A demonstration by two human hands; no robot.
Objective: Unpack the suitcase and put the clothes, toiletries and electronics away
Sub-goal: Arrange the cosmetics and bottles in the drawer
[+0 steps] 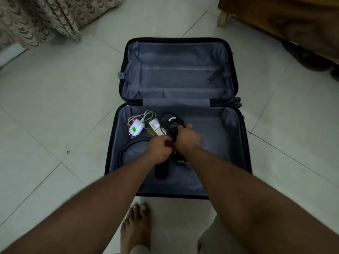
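Down on the pale tiled floor [55, 107] lay a dark suitcase [117, 136], wide open, with both grey-lined halves flat. The far half held nothing but its grey lining and straps. The near half held a small pile of things at its left side.

Both hands were inside the near half, close together. The left hand [161, 149] had its fingers curled and pinched a black cable [171, 123]. The right hand [187, 137] had its fingers curled round the same bundle of black cable, with the thumb sticking out to the right. The cable made loose loops just behind the hands.

A black strap-like thing [161, 171] lay under the left wrist, and a small dark round thing [181, 162] sat just beside it; I could not tell what they were. A thick black cord [128, 145] curved along the left of the hands.

Left of the cable lay a white charger [136, 128] with a green sticker and its white wire [148, 115] coiled behind it. Between the charger and the black cable lay a small bottle [155, 126] with a label.

A bare foot [135, 230] stood on the floor in front of the suitcase. A patterned cloth [45, 19] hung at the far left, and wooden furniture [284, 19] stood at the far right.
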